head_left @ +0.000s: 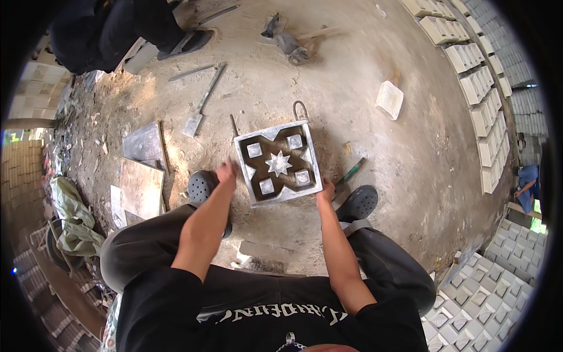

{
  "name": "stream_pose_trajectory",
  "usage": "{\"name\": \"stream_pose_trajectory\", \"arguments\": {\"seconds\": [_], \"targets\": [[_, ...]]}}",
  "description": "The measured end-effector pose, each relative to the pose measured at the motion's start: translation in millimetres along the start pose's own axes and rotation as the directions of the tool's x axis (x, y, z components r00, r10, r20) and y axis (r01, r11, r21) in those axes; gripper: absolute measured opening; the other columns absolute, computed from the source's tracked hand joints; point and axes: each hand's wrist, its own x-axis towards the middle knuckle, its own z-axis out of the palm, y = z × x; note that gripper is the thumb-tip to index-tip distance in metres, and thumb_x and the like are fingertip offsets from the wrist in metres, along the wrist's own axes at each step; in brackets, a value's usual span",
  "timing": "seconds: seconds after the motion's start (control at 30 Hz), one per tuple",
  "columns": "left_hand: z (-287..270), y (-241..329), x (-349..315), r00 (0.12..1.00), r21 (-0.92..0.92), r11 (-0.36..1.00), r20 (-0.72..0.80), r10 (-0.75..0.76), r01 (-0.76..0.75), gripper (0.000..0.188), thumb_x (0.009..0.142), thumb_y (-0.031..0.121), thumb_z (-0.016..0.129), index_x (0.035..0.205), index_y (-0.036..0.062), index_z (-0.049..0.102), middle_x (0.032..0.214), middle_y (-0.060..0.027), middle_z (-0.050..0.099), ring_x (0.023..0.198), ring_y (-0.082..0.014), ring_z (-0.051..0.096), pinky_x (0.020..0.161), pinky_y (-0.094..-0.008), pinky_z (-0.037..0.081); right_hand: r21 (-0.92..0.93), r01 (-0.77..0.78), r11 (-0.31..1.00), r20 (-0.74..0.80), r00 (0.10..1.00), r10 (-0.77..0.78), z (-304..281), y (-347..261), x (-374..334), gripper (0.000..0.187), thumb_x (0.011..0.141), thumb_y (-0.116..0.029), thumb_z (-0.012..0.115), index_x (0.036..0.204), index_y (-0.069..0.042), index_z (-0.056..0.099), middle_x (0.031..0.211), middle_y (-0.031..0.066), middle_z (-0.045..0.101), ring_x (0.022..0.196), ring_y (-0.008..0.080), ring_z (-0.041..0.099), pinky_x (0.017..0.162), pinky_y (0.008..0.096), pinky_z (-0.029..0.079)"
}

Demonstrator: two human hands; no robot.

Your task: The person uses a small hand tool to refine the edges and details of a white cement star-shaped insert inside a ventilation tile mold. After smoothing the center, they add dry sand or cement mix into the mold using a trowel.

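Note:
A square grey metal block mould (252,197) lies between my feet on the floor, slightly turned. In it stand a star-shaped core (278,163) in the middle and several square cores near the corners. Two rod handles (299,109) stick out from its far side. My right hand (326,191) holds the near right corner of the mould, its fingers partly hidden. Beside the left wall is my left hand (226,171), smeared by motion; I cannot tell whether it touches the metal. A green-handled tool (352,171) lies just right of the mould.
A trowel-like tool (203,101), wooden boards (141,186) and a white block (389,100) lie around me. Rows of pale blocks (478,85) line the right side. One person's legs (114,32) show at the far left, another person (528,185) at the right edge.

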Motion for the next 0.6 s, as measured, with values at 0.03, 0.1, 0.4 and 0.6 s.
{"name": "stream_pose_trajectory", "arguments": {"seconds": [0.03,0.1,0.4,0.6], "targets": [[3,-17,-22,0.999,-0.023,0.999,-0.014,-0.038,0.038,0.051,0.084,0.044,0.052,0.092,-0.0045,0.066,0.09,-0.0237,0.066,0.086,-0.0332,0.065,0.078,-0.0429,0.047,0.092,-0.111,0.99,0.046,0.993,0.107,0,-5,-11,0.03,0.087,-0.028,0.06,0.09,0.002,0.067,0.082,0.0111,0.067,0.072,0.021,0.065,0.067,0.0374,0.053],[21,-22,-62,0.997,-0.071,0.994,0.005,-0.078,0.078,0.048,0.084,0.043,0.054,0.091,-0.003,0.067,0.087,-0.0198,0.067,0.084,-0.0301,0.065,0.077,-0.0416,0.047,0.253,-0.17,0.952,0.107,0.983,0.147,-10,12,-2,0.024,0.089,-0.025,0.057,0.091,-0.002,0.066,0.084,0.0092,0.067,0.071,0.0219,0.066,0.068,0.0451,0.057],[8,-64,-94,0.703,-0.378,0.593,0.423,-0.572,0.711,0.022,0.09,0.032,0.052,0.099,0.0142,0.06,0.093,-0.0033,0.065,0.083,-0.0225,0.062,0.07,-0.0409,0.051,0.573,-0.475,0.668,0.18,0.868,0.463,29,13,-41,0.014,0.089,-0.019,0.056,0.088,-0.006,0.062,0.08,0.0062,0.066,0.062,0.0172,0.064,0.062,0.04,0.057],[27,-89,-89,0.674,-0.635,0.229,0.674,-0.302,0.738,0.022,0.09,0.022,0.051,0.104,0.0092,0.061,0.101,-0.0079,0.066,0.09,-0.0247,0.064,0.076,-0.0426,0.055,0.655,-0.482,0.582,0.124,0.828,0.547,40,0,-58,0.016,0.084,-0.02,0.066,0.087,-0.005,0.062,0.08,0.0054,0.066,0.061,0.0157,0.063,0.054,0.0345,0.056]]}}
